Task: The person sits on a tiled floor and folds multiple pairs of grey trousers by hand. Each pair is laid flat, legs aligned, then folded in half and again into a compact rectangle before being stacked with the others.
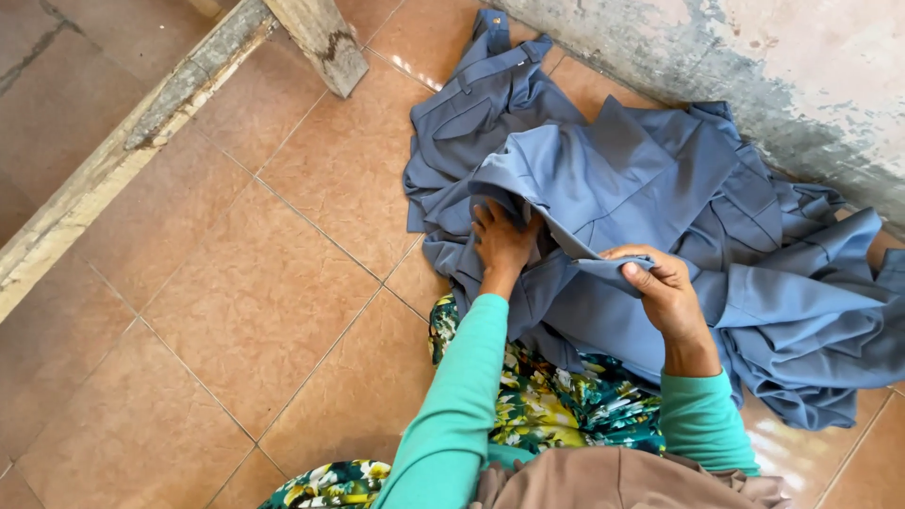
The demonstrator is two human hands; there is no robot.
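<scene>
Tiles [236,311] of mottled tan cover the floor, with a weathered wooden beam [123,151] slanting across the upper left. Blue-grey garments [603,179] lie heaped on the tiles against a stained wall [754,57], their long axis running from upper left down to lower right. The left hand [502,240] presses flat into the cloth, fingers tucked under a fold, probably not gripping. The right hand [665,287] pinches a fabric edge, fingers narrowly closed.
</scene>
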